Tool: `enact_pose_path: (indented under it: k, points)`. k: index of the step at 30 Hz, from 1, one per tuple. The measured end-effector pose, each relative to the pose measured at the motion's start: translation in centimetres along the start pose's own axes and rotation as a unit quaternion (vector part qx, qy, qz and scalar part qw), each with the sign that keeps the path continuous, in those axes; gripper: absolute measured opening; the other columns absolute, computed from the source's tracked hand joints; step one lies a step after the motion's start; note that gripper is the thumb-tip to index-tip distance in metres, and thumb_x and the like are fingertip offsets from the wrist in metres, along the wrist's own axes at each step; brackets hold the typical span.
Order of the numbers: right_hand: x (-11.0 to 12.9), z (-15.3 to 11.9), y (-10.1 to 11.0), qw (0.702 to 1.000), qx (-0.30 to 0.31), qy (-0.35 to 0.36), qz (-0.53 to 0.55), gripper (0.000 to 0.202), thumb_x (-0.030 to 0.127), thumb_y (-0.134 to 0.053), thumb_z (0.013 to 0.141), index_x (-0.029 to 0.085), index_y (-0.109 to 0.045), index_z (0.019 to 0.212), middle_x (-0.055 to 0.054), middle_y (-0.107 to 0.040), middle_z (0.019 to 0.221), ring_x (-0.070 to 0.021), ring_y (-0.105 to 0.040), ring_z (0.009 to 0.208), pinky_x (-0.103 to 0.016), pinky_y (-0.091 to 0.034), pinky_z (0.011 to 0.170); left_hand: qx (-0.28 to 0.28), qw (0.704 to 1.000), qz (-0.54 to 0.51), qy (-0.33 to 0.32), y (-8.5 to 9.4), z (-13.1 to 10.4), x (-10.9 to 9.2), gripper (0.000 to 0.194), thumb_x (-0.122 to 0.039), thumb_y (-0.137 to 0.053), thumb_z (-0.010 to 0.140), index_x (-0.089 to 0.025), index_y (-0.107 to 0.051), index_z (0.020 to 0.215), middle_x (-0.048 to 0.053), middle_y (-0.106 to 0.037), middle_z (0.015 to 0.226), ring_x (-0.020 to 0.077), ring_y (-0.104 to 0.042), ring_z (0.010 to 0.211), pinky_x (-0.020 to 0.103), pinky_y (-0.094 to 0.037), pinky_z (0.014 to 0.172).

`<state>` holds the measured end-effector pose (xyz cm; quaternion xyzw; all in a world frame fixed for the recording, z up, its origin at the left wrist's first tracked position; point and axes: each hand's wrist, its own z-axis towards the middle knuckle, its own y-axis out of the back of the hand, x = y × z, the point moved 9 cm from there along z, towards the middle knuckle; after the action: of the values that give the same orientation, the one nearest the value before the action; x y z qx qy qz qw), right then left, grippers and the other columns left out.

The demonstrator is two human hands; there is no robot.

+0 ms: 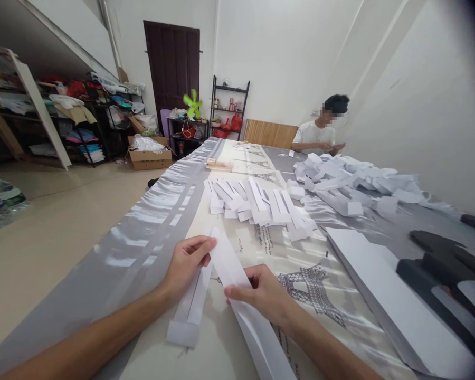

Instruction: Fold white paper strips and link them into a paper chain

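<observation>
A long white paper strip slants across the near end of the table. My left hand pinches its far end between thumb and fingers. Lower down the strip, my right hand grips its edge, thumb on top and fingers behind. Below my left hand is a narrower folded paper strip with a flap at its near end; whether the hand also holds it, I cannot tell. Ahead of my hands lies a pile of folded paper strips. To the right is a stack of flat white paper.
The table wears a grey and cream cloth with tower prints. A larger heap of folded white paper lies at the far right. Dark objects sit at the right edge. Another person sits at the far end. A cardboard box stands on the floor.
</observation>
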<state>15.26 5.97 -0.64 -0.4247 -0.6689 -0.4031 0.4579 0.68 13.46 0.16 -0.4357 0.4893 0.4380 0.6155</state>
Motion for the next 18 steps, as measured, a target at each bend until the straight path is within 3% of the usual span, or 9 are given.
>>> enact_pose_path:
  k: [8,13,15,18]
  points:
    - [-0.1,0.1,0.0,1.000,0.003,0.006,0.006,0.022,0.032,-0.075,0.077,0.015,-0.070,0.064,0.003,-0.052,0.055,-0.0086,-0.041,0.050,-0.023,-0.028,0.049,0.093,0.995,-0.022,0.038,-1.8,-0.4,0.0,0.042,-0.043,-0.075,0.083,-0.015,-0.051,0.063,-0.005,-0.037,0.059,0.0077,-0.031,0.054,0.023,-0.022,0.051]
    - [-0.1,0.0,-0.1,1.000,0.003,0.004,0.021,0.020,0.030,-0.075,0.077,0.014,-0.071,0.066,0.002,-0.058,0.058,-0.0097,-0.046,0.051,-0.023,-0.033,0.051,0.070,0.997,0.032,0.019,-1.3,-0.3,0.0,0.055,-0.046,-0.073,0.084,-0.017,-0.039,0.053,-0.007,-0.031,0.053,0.0067,-0.028,0.051,0.023,-0.022,0.051]
    - [-0.1,0.0,0.0,1.000,0.001,0.008,0.022,0.018,0.029,-0.074,0.077,0.014,-0.072,0.066,0.001,-0.059,0.058,-0.0101,-0.048,0.052,-0.023,-0.034,0.051,0.067,0.997,0.037,0.019,-1.3,-0.3,0.1,0.053,-0.048,-0.074,0.083,-0.016,-0.043,0.054,-0.006,-0.034,0.053,0.0068,-0.030,0.050,0.022,-0.023,0.050]
    - [0.0,0.2,0.2,1.000,-0.005,0.017,0.012,0.018,0.029,-0.074,0.077,0.015,-0.073,0.067,0.001,-0.061,0.059,-0.0104,-0.049,0.053,-0.023,-0.035,0.052,0.111,0.992,0.048,0.025,-2.1,-0.5,0.2,0.042,-0.050,-0.074,0.081,-0.013,-0.062,0.063,-0.002,-0.051,0.057,0.0093,-0.041,0.053,0.022,-0.032,0.051]
